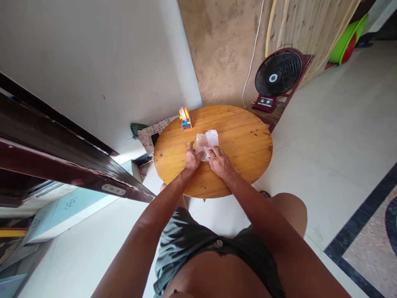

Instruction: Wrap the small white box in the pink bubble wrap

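A small crinkled sheet of clear plastic that looks like bubble wrap (212, 135) lies on the round wooden table (245, 145), its near edge folded up. My left hand (192, 159) rests at the sheet's left edge, thumb apart from the other fingers and touching the plastic, the hand open. At the near right corner my right hand (219, 161) has its fingers curled down and closed on the plastic; what lies under its fingertips is hidden. Beyond the sheet, near the table's far left edge, stands an orange and blue tape dispenser (185, 119) with a roll on it.
A dark red electric fan (278, 74) stands behind the table on the right. Printed cardboard (149, 138) leans by the table's left side. A dark door frame (93, 178) rises close on the left. Green and red basins (347, 43) are at the far right.
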`<action>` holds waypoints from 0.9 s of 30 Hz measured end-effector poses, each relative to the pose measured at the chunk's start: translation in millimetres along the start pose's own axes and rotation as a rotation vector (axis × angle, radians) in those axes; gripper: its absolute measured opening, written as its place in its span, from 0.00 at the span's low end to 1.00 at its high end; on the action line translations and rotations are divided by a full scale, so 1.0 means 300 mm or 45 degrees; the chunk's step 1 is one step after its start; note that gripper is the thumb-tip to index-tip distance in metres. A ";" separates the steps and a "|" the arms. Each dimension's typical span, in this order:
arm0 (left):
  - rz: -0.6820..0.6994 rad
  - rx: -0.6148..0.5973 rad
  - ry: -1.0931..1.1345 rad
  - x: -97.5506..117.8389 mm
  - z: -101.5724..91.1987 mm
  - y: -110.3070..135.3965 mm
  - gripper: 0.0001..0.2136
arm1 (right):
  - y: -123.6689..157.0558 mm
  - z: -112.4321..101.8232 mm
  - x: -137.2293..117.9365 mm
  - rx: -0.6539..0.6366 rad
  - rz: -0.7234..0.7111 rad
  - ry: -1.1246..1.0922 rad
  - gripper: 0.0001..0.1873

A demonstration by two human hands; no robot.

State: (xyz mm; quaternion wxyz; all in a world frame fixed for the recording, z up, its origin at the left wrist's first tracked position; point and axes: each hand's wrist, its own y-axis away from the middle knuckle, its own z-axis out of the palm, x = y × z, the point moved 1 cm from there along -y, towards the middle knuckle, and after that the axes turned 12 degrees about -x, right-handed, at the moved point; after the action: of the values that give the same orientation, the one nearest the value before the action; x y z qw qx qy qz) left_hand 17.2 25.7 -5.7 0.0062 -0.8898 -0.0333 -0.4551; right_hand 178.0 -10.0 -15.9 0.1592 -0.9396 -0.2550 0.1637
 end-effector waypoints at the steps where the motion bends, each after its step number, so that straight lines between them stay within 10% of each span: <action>1: 0.036 -0.021 -0.077 -0.005 -0.005 -0.005 0.33 | 0.000 0.001 0.000 0.000 -0.003 0.003 0.20; 12: -0.131 -0.219 -0.560 0.050 0.013 -0.003 0.13 | -0.001 0.001 0.001 -0.021 0.008 -0.009 0.20; 27: -0.126 -0.089 -0.230 0.042 0.006 0.001 0.27 | -0.001 -0.001 0.000 -0.040 0.020 -0.027 0.20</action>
State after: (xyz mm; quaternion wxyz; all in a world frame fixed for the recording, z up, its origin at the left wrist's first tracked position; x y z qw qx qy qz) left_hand 26.0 26.1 3.6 -0.0503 -0.9242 -0.0617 -0.3735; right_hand 177.8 -9.8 -15.5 0.1404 -0.9422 -0.2519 0.1707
